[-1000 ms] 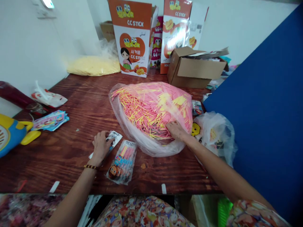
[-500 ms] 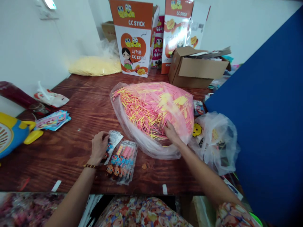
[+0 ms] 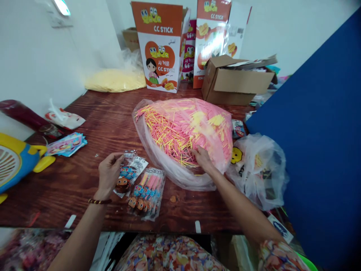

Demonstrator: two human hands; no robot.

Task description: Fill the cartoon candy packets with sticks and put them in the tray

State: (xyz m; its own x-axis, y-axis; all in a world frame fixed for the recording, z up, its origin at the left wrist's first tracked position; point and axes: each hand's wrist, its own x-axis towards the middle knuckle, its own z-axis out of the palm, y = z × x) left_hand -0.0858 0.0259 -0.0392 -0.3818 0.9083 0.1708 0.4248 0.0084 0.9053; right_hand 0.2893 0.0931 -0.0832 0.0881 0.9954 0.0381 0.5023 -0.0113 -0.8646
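Note:
A big clear plastic bag (image 3: 169, 171) full of thin pink and yellow sticks (image 3: 183, 126) lies mid-table. My right hand (image 3: 202, 158) reaches into its open front edge, fingers curled among the sticks. My left hand (image 3: 108, 174) holds a small clear printed packet (image 3: 125, 177) lifted slightly off the wooden table (image 3: 98, 116). Beside it a filled packet of sticks (image 3: 148, 192) lies flat, with another white packet (image 3: 139, 163) behind.
Orange CC STICK cartons (image 3: 162, 45) and an open cardboard box (image 3: 234, 81) stand at the back. A yellow filled bag (image 3: 115, 79), loose packets (image 3: 66, 145) and a yellow-blue toy (image 3: 17, 162) sit left. A blue panel (image 3: 316, 124) and a crumpled bag (image 3: 258, 169) are right.
My left hand has picked a packet up from the table and drawn it left. My right hand shifted slightly left inside the bag of sticks.

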